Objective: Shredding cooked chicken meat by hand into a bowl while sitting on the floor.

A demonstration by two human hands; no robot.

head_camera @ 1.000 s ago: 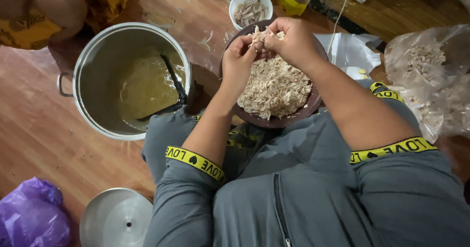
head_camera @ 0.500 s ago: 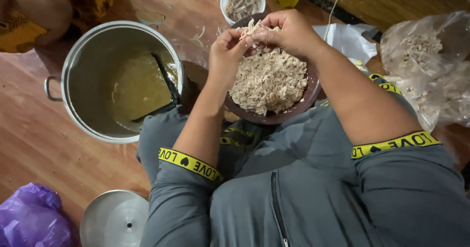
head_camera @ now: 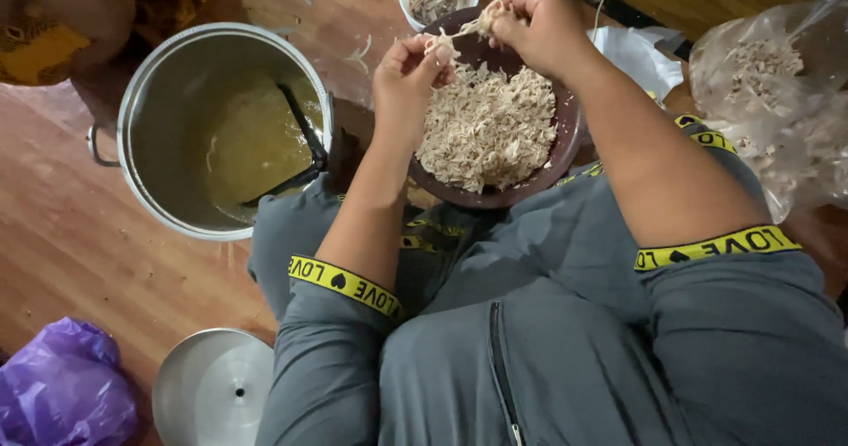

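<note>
Left hand (head_camera: 408, 79) and right hand (head_camera: 539, 26) both pinched on one strand of shredded meat (head_camera: 464, 29), strand stretched between them above the dark bowl (head_camera: 565, 146), meat heap (head_camera: 486, 128) directly beneath, steel pot (head_camera: 141, 102) of broth to the left, plastic bag (head_camera: 777, 93) to the right.

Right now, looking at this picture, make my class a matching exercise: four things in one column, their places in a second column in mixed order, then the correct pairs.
Things
1. steel pot
2. purple plastic bag
3. brown bowl of shredded meat
4. pot lid

Places
A. on the person's lap, under both hands
B. bottom left corner of the floor
C. on the floor left of the lap, holding yellowish broth and a dark ladle
D. on the floor just right of the purple bag

Pairs: 1-C, 2-B, 3-A, 4-D
</note>
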